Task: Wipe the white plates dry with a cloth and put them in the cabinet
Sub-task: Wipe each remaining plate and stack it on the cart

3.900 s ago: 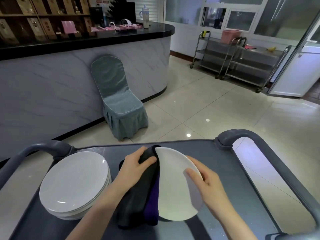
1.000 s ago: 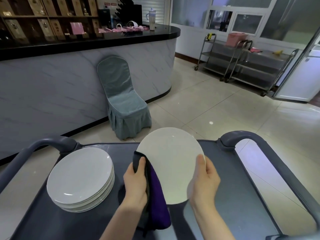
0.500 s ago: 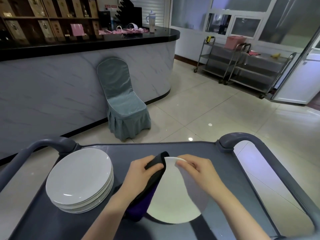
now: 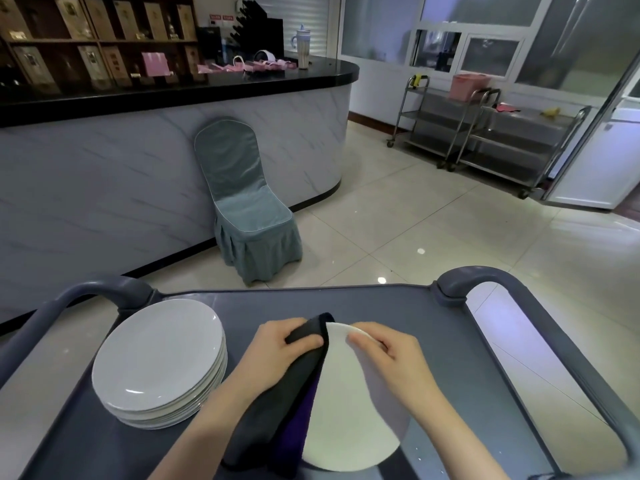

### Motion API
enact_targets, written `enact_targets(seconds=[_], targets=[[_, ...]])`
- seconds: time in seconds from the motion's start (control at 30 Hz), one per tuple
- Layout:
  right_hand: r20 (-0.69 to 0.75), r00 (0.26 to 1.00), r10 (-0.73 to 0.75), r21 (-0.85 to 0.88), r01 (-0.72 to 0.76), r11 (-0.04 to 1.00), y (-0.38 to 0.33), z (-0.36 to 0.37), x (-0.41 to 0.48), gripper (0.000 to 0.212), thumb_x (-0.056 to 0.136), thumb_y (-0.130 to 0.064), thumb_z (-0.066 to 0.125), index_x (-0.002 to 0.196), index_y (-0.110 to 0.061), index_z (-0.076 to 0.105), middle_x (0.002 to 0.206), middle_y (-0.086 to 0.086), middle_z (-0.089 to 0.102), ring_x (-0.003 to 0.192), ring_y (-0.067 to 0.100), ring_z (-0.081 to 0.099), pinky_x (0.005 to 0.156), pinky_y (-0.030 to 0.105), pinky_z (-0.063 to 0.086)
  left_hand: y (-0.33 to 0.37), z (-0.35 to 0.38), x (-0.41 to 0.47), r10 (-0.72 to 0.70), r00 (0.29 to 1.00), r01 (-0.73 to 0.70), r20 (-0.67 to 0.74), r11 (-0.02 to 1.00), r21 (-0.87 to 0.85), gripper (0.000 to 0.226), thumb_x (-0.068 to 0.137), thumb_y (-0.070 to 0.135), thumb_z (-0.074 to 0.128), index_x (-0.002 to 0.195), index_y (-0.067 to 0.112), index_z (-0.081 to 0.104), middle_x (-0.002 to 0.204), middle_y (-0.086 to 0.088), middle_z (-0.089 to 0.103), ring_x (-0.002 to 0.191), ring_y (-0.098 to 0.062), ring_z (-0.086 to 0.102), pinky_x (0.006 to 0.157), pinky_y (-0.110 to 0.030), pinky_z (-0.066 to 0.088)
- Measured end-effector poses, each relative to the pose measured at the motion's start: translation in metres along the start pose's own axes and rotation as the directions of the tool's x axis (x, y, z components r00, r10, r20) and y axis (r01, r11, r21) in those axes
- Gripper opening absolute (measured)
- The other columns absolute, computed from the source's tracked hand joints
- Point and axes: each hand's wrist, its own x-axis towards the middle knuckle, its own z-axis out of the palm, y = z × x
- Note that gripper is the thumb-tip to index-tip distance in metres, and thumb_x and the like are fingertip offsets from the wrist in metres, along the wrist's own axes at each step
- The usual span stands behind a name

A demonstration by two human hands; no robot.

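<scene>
I hold one white plate (image 4: pixel 349 410) low over the grey cart top (image 4: pixel 381 306), its face turned up towards me. My left hand (image 4: pixel 277 351) grips a dark cloth (image 4: pixel 277 414) with a purple underside and presses it over the plate's left edge. My right hand (image 4: pixel 388 351) pinches the plate's far rim with curled fingers. A stack of several white plates (image 4: pixel 159 362) stands on the cart to the left of my left hand. No cabinet shows in this view.
The cart has raised grey handles at the far left (image 4: pixel 104 289) and along the right (image 4: pixel 540 306). Beyond it stand a teal covered chair (image 4: pixel 246 206), a curved marble counter (image 4: pixel 138 174), and steel trolleys (image 4: pixel 485 140) at the back right across tiled floor.
A second ago the plate was raised upright facing me, held at both side edges. It has come down flat over the cart, and the cloth now lies over its left edge.
</scene>
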Motion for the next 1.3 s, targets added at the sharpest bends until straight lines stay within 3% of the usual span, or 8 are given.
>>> enact_targets(seconds=[0.23, 0.5, 0.6, 0.73, 0.83, 1.03, 1.17, 1.3], targets=[[-0.269, 0.957, 0.111, 0.219, -0.051, 0.974, 0.003, -0.008, -0.002, 0.023, 0.099, -0.016, 0.059, 0.089, -0.027, 0.076, 0.093, -0.011, 0.076, 0.086, 0.001, 0.067, 0.073, 0.01, 0.048, -0.019, 0.014, -0.022, -0.336, 0.916, 0.248, -0.22, 0.904, -0.347, 0.021, 0.097, 0.03, 0.059, 0.082, 0.037, 0.071, 0.084, 0.009, 0.075, 0.076, -0.002, 0.069, 0.064, -0.017, 0.05], [0.03, 0.998, -0.047, -0.011, 0.048, 0.999, -0.007, 0.002, 0.003, 0.023, 0.098, -0.022, 0.061, 0.089, -0.039, 0.074, 0.092, -0.02, 0.073, 0.084, -0.003, 0.065, 0.074, 0.01, 0.045, -0.004, -0.01, 0.0, -0.05, 0.999, 0.05, -0.007, 0.999, 0.004, 0.013, 0.088, 0.031, 0.07, 0.078, 0.024, 0.069, 0.074, 0.007, 0.071, 0.065, 0.004, 0.058, 0.063, -0.011, 0.044], [-0.077, 0.997, -0.031, 0.057, 0.036, 0.998, -0.013, -0.01, 0.011, 0.025, 0.097, -0.02, 0.063, 0.088, -0.04, 0.076, 0.093, -0.022, 0.074, 0.087, -0.006, 0.066, 0.076, 0.008, 0.045, -0.001, -0.009, -0.002, -0.11, 0.986, 0.091, -0.126, 0.985, -0.15, 0.014, 0.092, 0.026, 0.066, 0.082, 0.033, 0.072, 0.078, 0.012, 0.074, 0.07, 0.006, 0.063, 0.064, -0.008, 0.046], [-0.477, 0.862, 0.173, 0.421, 0.051, 0.906, -0.015, 0.011, 0.012, 0.04, 0.099, -0.015, 0.057, 0.063, -0.03, 0.064, 0.063, -0.019, 0.053, 0.059, 0.002, 0.046, 0.056, 0.012, 0.041, -0.004, 0.029, -0.014, -0.507, 0.819, 0.18, -0.27, 0.672, -0.718, 0.017, 0.098, 0.03, 0.06, 0.091, 0.029, 0.076, 0.095, 0.0, 0.078, 0.092, -0.017, 0.073, 0.08, -0.032, 0.058], [-0.587, 0.706, 0.398, 0.561, 0.0, 0.828, -0.011, 0.04, 0.005, 0.04, 0.101, -0.018, 0.051, 0.066, -0.035, 0.061, 0.062, -0.02, 0.057, 0.057, 0.003, 0.051, 0.054, 0.011, 0.043, -0.005, 0.047, -0.013, -0.651, 0.715, 0.172, -0.256, 0.518, -0.838, 0.016, 0.098, 0.032, 0.06, 0.101, 0.022, 0.072, 0.099, -0.002, 0.077, 0.096, -0.023, 0.072, 0.084, -0.04, 0.058], [-0.235, 0.924, 0.3, 0.353, -0.206, 0.912, 0.01, 0.003, 0.013, 0.011, 0.096, -0.022, 0.064, 0.106, -0.025, 0.062, 0.078, -0.012, 0.074, 0.069, 0.003, 0.066, 0.066, 0.02, 0.05, -0.016, 0.006, -0.007, -0.455, 0.791, 0.19, -0.41, 0.819, -0.542, 0.016, 0.096, 0.028, 0.061, 0.084, 0.029, 0.072, 0.083, 0.007, 0.076, 0.079, -0.012, 0.072, 0.069, -0.026, 0.054], [0.049, 0.997, 0.064, -0.069, -0.061, 0.996, -0.006, -0.021, 0.039, 0.004, 0.091, -0.03, 0.07, 0.095, -0.03, 0.071, 0.085, -0.01, 0.073, 0.073, 0.006, 0.061, 0.069, 0.022, 0.046, -0.011, -0.009, 0.003, -0.123, 0.966, 0.102, -0.227, 0.989, -0.104, 0.025, 0.09, 0.024, 0.069, 0.067, 0.033, 0.064, 0.063, 0.016, 0.066, 0.057, 0.004, 0.054, 0.06, -0.016, 0.042], [0.319, 0.947, -0.023, -0.344, 0.139, 0.929, -0.003, -0.009, 0.042, 0.035, 0.096, -0.039, 0.062, 0.064, -0.027, 0.053, 0.059, -0.009, 0.046, 0.059, 0.005, 0.039, 0.057, 0.02, 0.031, -0.004, 0.001, 0.006, 0.025, 0.999, -0.025, -0.027, 1.0, 0.016, 0.032, 0.087, 0.021, 0.073, 0.063, 0.036, 0.058, 0.057, 0.017, 0.056, 0.055, 0.002, 0.047, 0.056, -0.013, 0.035]])
